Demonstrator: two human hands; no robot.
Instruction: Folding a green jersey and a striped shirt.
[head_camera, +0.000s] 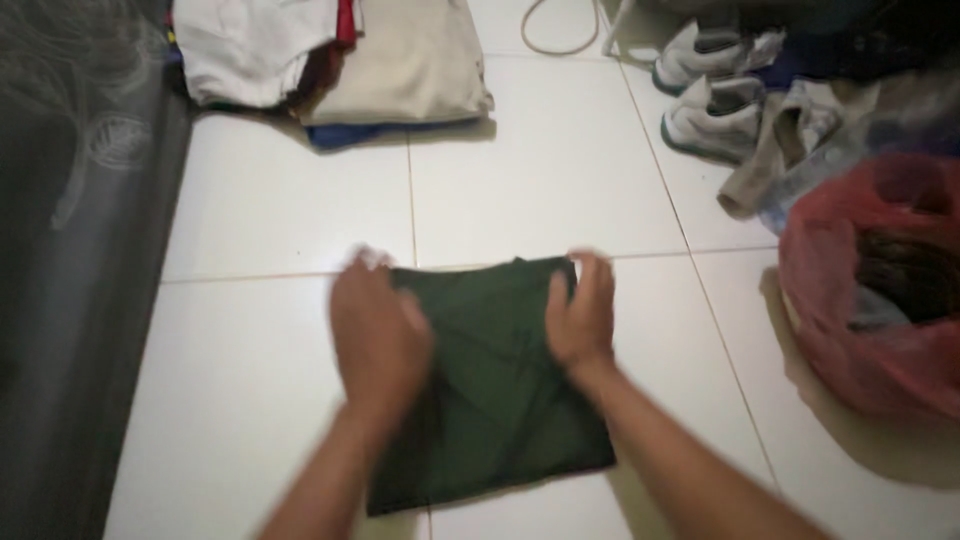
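Note:
A dark green folded cloth (495, 400) lies flat on the white tiled floor (270, 210), roughly square. My left hand (378, 330) rests palm down on its upper left part, fingers toward the far edge. My right hand (583, 310) presses on the upper right corner, fingers curled over the cloth's far edge. Both hands are blurred by motion. Whether the fingers pinch the fabric or only press on it is unclear.
A stack of folded clothes (400, 60) in white, beige and blue sits at the back. A pair of white shoes (715, 95) and crumpled garments lie at the back right. A red plastic bag (880, 290) with dark contents stands at the right. A dark mat (70, 250) runs along the left.

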